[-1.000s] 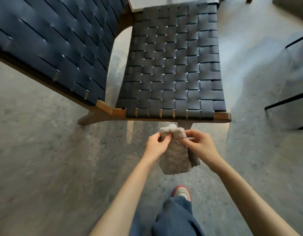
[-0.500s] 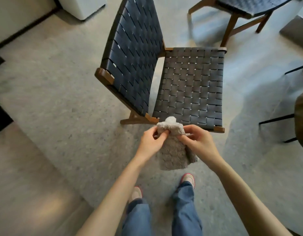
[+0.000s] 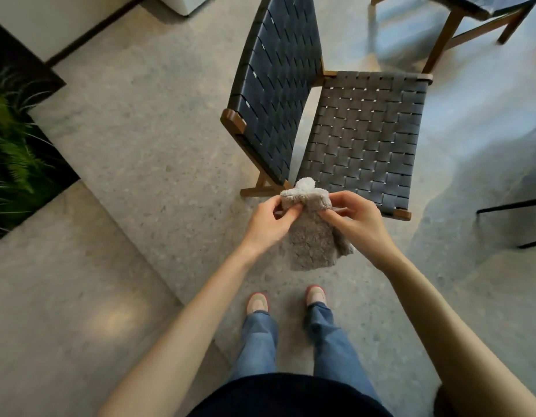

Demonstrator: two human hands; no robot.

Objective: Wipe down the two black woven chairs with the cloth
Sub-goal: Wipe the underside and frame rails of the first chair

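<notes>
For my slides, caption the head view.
Standing before a black woven chair, left hand and right hand pinch a grey cloth at its top edge.

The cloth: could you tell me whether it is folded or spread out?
Folded: the cloth hangs doubled over, its top pinched by the left hand and right hand; a second layer shows.

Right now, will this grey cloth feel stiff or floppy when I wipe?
Probably floppy: the cloth hangs limp below where the left hand and right hand pinch it. Likely light, since that pinch alone carries it.
</notes>
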